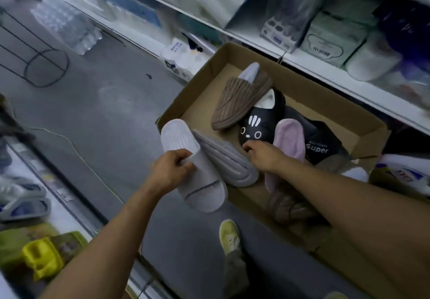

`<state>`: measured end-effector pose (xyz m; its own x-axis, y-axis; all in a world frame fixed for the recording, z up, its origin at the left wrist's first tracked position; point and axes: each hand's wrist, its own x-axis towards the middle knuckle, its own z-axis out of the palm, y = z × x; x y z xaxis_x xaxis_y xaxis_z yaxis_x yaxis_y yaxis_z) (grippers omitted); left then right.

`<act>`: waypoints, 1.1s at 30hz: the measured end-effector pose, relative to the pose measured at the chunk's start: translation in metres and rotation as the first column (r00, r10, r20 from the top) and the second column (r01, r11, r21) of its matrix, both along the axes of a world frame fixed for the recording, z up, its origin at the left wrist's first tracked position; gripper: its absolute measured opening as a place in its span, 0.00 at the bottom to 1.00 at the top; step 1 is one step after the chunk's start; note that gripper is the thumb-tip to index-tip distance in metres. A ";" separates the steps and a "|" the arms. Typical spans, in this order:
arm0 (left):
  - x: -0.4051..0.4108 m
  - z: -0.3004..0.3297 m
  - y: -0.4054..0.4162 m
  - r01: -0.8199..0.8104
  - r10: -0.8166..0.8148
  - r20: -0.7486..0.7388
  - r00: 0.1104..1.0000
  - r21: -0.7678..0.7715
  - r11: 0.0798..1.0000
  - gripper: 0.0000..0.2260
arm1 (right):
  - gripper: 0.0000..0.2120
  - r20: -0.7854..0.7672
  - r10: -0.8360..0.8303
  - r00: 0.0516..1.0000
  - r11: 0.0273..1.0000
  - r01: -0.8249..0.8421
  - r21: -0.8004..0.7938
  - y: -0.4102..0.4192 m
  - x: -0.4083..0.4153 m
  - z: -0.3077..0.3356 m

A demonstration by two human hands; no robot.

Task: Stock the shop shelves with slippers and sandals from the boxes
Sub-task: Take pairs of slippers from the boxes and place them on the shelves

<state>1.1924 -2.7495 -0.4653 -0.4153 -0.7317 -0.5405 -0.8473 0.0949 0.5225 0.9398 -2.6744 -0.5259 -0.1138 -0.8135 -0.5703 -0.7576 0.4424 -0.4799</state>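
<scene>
An open cardboard box (pixel 363 128) rests against the right-hand shelving. Inside it lie a brown ribbed slipper (pixel 239 102), a black slipper with a cat face (pixel 258 124), a pink slipper (pixel 287 142) and a black "Super" slipper (pixel 321 148). My left hand (pixel 171 170) grips a light grey slide slipper (pixel 197 182) at the box's near left corner. Beside it a grey ribbed slipper (pixel 223 161) leans on the box edge. My right hand (pixel 263 154) reaches into the box with curled fingers touching the grey ribbed slipper and the cat slipper; what it grips is unclear.
White shelves (pixel 309 66) with tissue and paper packs run along the right. A low shelf at the left holds grey sandals (pixel 23 203) and yellow items (pixel 41 261). A water-bottle pack (pixel 67 26) and a wire stand (pixel 41 68) are on the grey floor. My yellow-green shoe (pixel 229 236) is below.
</scene>
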 end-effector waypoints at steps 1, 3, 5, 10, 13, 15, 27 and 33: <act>0.003 -0.006 -0.005 0.004 -0.004 -0.003 1.000 0.014 1.000 0.06 | 0.17 -0.032 0.038 0.999 0.999 -0.037 0.010 -0.013 0.004 -0.007; 0.009 -0.015 -0.012 0.006 -0.005 -0.014 1.000 0.045 0.999 0.07 | 0.20 -0.082 0.103 0.991 0.994 -0.100 0.040 -0.035 0.011 -0.020; 0.013 -0.023 -0.017 0.002 0.001 -0.040 0.999 0.082 0.997 0.07 | 0.25 -0.096 0.151 0.984 0.986 -0.142 0.087 -0.056 0.015 -0.030; 0.022 -0.032 -0.022 0.020 -0.012 -0.071 0.997 0.121 0.992 0.08 | 0.28 0.016 0.274 0.962 0.929 -0.269 0.252 -0.088 0.017 -0.049; 0.028 -0.033 -0.025 0.021 -0.009 -0.089 0.996 0.133 0.991 0.07 | 0.22 0.033 0.306 0.951 0.927 -0.306 0.217 -0.088 0.018 -0.052; 0.029 -0.033 -0.026 0.006 0.006 -0.082 0.997 0.148 0.989 0.08 | 0.14 -0.008 0.329 0.944 0.929 -0.322 0.183 -0.086 0.017 -0.051; 0.026 -0.014 -0.024 0.028 -0.014 -0.091 0.996 0.153 0.988 0.08 | 0.11 -0.036 0.381 0.924 0.902 -0.364 0.232 -0.038 0.026 -0.019; 0.009 0.022 -0.025 0.130 -0.119 -0.093 0.989 0.130 0.983 0.05 | 0.18 -0.005 0.175 0.985 0.983 -0.174 0.054 -0.013 -0.002 0.048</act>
<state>1.2018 -2.7745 -0.4431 -0.5466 -0.5938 -0.5905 -0.7859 0.1202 0.6066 0.9378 -2.6874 -0.4777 0.0218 -0.7902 -0.6125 -0.8299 0.3273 -0.4518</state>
